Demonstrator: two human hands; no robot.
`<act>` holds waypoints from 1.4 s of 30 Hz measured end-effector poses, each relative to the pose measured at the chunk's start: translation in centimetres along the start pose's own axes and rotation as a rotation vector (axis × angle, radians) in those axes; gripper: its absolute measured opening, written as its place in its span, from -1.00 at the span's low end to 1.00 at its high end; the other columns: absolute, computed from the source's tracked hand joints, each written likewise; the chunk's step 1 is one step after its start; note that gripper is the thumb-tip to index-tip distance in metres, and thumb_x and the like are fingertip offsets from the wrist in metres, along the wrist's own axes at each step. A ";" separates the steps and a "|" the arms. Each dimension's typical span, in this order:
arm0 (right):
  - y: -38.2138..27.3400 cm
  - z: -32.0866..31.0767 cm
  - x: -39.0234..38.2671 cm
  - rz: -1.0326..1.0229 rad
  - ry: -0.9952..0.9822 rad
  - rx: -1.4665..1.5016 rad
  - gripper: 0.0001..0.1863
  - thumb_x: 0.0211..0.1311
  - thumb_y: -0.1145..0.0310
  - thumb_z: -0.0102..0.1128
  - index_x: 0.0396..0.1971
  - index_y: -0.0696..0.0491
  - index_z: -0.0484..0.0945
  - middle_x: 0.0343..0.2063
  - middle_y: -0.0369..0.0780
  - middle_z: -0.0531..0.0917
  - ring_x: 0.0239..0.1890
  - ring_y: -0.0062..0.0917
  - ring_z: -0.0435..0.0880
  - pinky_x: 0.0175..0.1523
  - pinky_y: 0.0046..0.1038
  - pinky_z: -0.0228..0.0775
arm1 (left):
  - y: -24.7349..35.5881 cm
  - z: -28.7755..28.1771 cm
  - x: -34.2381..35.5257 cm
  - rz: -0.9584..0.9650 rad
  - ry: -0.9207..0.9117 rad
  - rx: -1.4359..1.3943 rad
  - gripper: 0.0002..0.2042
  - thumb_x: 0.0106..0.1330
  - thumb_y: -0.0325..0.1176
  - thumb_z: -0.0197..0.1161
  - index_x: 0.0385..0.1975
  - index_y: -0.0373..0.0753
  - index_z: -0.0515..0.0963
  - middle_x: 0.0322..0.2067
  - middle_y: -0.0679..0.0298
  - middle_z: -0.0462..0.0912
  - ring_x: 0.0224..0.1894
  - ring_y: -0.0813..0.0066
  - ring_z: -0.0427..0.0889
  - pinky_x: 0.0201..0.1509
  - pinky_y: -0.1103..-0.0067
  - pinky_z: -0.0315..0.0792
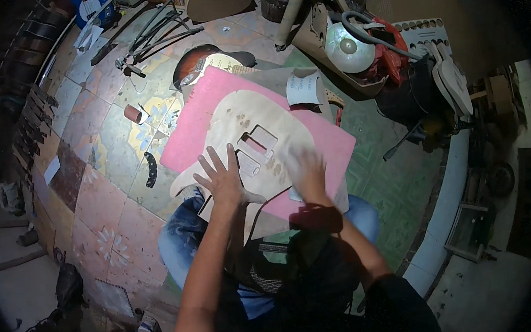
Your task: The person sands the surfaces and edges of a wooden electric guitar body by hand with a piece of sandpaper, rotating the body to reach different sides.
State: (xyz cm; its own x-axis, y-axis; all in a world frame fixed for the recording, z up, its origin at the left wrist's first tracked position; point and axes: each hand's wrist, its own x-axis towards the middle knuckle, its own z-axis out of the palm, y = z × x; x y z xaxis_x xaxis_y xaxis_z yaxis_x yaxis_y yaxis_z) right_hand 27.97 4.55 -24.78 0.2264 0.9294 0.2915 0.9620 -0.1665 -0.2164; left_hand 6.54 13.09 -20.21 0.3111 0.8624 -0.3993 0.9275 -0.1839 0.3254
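Note:
A pale, unfinished guitar body with cut-out cavities lies on a pink pad over my lap. My left hand rests on the body's lower left part, fingers spread and flat, thumb toward the right. My right hand is smeared by motion at the body's right side, so its fingers are unclear; a small light piece shows just below it. A curled white sheet lies at the pad's upper right, near a dark-edged sunburst guitar body.
On the tiled floor lie a small curved black piece, a reddish roll and folded metal stands. At upper right are a cardboard box, a white globe and a dark bucket. A white tiled ledge runs along the right.

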 end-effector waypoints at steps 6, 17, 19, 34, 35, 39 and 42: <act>0.8 -2.0 5.6 0.114 -0.055 0.145 -0.53 0.18 0.20 0.34 0.12 -0.07 0.62 0.05 -0.11 0.59 0.10 -0.14 0.51 0.19 -0.04 0.29 | 0.2 0.3 0.0 0.049 0.038 -0.038 0.65 -0.79 0.22 0.72 0.55 -0.10 -0.13 0.49 -0.37 -0.31 0.48 -0.61 -0.35 0.25 -0.53 -0.17; 0.3 -0.2 4.5 0.130 -0.155 0.069 -0.52 0.23 0.20 0.28 0.18 -0.16 0.58 0.15 -0.17 0.56 0.14 -0.11 0.49 0.22 -0.04 0.33 | 0.4 0.2 0.0 0.044 0.024 -0.034 0.65 -0.77 0.22 0.73 0.56 -0.11 -0.13 0.49 -0.38 -0.32 0.48 -0.61 -0.36 0.26 -0.53 -0.18; -1.1 0.5 3.8 0.227 -0.152 0.002 -0.49 0.23 0.21 0.27 0.22 -0.17 0.55 0.17 -0.18 0.55 0.15 -0.12 0.48 0.22 -0.03 0.32 | 0.3 0.1 0.0 0.041 0.042 -0.019 0.65 -0.77 0.22 0.73 0.56 -0.11 -0.13 0.48 -0.38 -0.32 0.48 -0.61 -0.36 0.25 -0.53 -0.18; -1.6 -0.2 -4.2 -0.079 -0.077 0.216 -0.53 0.17 0.30 0.31 0.14 -0.10 0.59 0.12 -0.22 0.57 0.21 -0.16 0.47 0.19 -0.05 0.35 | 0.1 0.6 1.0 0.032 -0.112 0.029 0.67 -0.75 0.12 0.77 0.56 -0.07 -0.22 0.47 -0.43 -0.36 0.45 -0.69 -0.42 0.23 -0.57 -0.24; -1.6 -1.0 -4.0 -0.177 -0.088 0.297 -0.54 0.17 0.30 0.32 0.12 -0.10 0.60 0.09 -0.22 0.58 0.17 -0.16 0.49 0.16 -0.05 0.36 | -0.2 0.2 0.8 0.026 -0.116 0.036 0.67 -0.75 0.12 0.77 0.56 -0.07 -0.22 0.47 -0.43 -0.36 0.45 -0.69 -0.42 0.23 -0.57 -0.24; 0.8 -2.7 2.4 0.364 0.048 0.198 -0.52 0.17 0.31 0.33 0.15 -0.08 0.59 0.06 -0.12 0.59 0.10 -0.12 0.52 0.18 0.04 0.27 | -0.6 0.1 0.7 0.027 -0.118 0.067 0.69 -0.75 0.11 0.78 0.56 -0.05 -0.27 0.46 -0.45 -0.39 0.45 -0.69 -0.45 0.23 -0.57 -0.23; -1.6 2.1 -6.5 0.183 -0.073 -0.026 -0.58 0.25 0.26 0.26 0.12 -0.04 0.60 0.11 -0.10 0.57 0.13 -0.11 0.49 0.18 0.01 0.27 | -0.2 0.9 1.6 0.035 -0.139 0.087 0.70 -0.76 0.10 0.78 0.56 -0.05 -0.30 0.46 -0.45 -0.41 0.44 -0.69 -0.47 0.24 -0.57 -0.24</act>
State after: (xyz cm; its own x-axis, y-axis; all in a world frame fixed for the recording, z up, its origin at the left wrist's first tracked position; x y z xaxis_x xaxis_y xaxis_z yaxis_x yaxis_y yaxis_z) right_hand 24.63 -0.56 -28.34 0.3872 0.9040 0.1811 0.9097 -0.3426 -0.2347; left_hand 7.05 14.04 -21.69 0.3631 0.7827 -0.5055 0.9284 -0.2579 0.2675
